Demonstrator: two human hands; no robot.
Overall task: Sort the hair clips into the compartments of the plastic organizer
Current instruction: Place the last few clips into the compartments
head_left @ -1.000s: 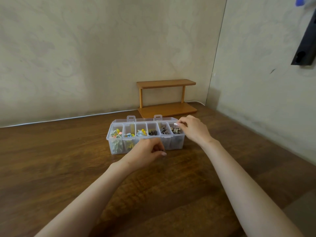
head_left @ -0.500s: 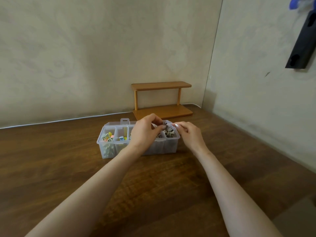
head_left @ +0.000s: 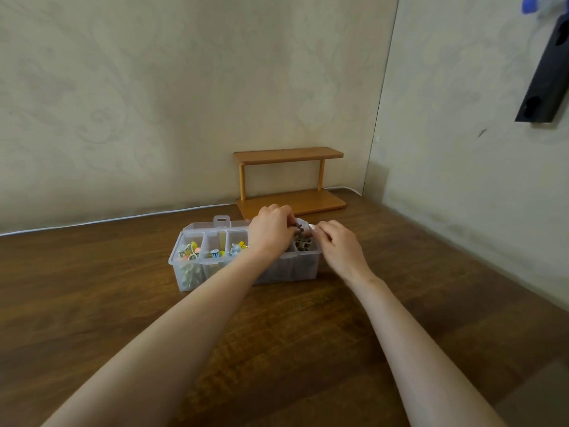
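Dim, soft light; wide-angle edge distortion

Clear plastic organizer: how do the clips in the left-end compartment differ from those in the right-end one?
Colour: the left-end clips are bright yellow, pink and white; the right-end clips are dark brown-grey. Access: the left-end clips lie untouched in plain view; the right-end clips sit partly behind the left hand, which pinches one dark clip, and the right hand. Shared: both are small piles inside the clear plastic organizer.

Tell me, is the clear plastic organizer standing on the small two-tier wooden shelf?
No, the clear plastic organizer stands on the dark wooden table, before the wooden shelf.
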